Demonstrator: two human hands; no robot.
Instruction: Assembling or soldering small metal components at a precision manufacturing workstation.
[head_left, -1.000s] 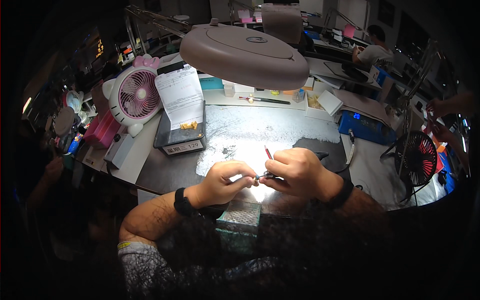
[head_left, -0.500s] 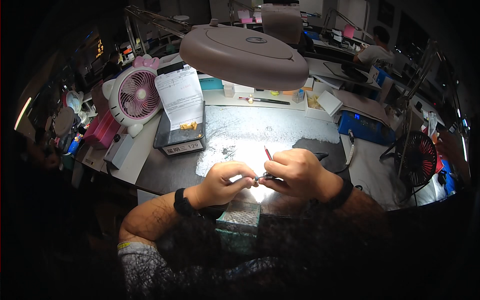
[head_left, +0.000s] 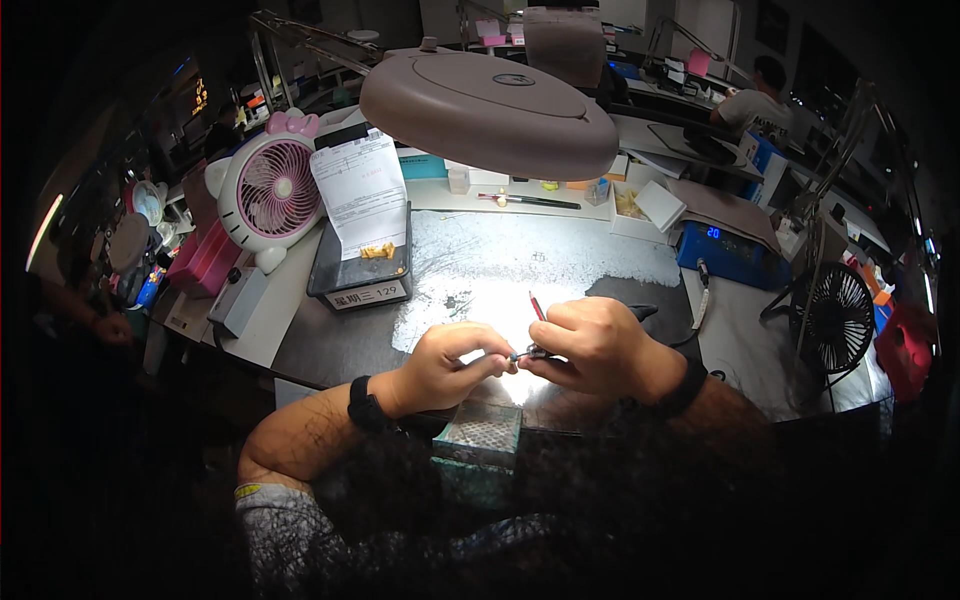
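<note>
My left hand (head_left: 450, 362) and my right hand (head_left: 590, 345) meet over the brightly lit front of the workbench (head_left: 330, 345). Their fingertips pinch a small dark metal piece (head_left: 528, 353) between them. My right hand also grips a thin red-handled tool (head_left: 537, 306) that sticks up past the knuckles. Both wrists wear dark bands. What exactly the small piece is cannot be made out.
A big round lamp head (head_left: 490, 100) hangs over the bench. A pink-and-white fan (head_left: 272, 190) stands left, a black tray (head_left: 358, 270) with a paper sheet beside it. A blue device (head_left: 730, 255) and a black fan (head_left: 838, 318) sit right. A mesh-topped box (head_left: 482, 440) lies below my hands. Another person sits far back.
</note>
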